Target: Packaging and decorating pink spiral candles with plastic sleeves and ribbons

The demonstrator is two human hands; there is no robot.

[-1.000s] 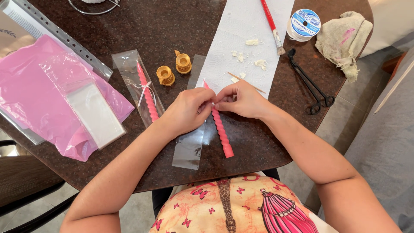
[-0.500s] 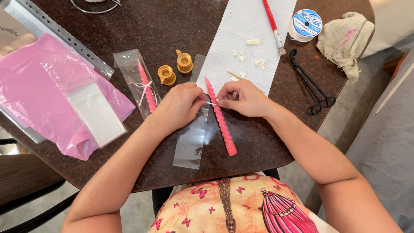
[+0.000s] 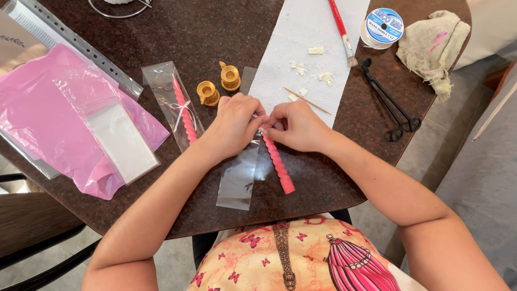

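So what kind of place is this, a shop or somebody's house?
Probably a craft table at home, for decorating and packing candles. There's a pink twisted candle, a clear bag, gold candle holders and wick-trimming scissors.

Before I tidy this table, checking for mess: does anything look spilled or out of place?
Yes. Small pale wax-like crumbs lie scattered on the white paper towel, beside a thin wooden stick. Nothing else looks spilled or damaged.

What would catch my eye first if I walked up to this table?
Two bare hands, the left hand and right hand, meet mid-table over the top of a pink twisted wax candle beside a clear cellophane sleeve. A crumpled pink plastic sheet fills the left side, and two small gold candle holders stand just beyond the hands.
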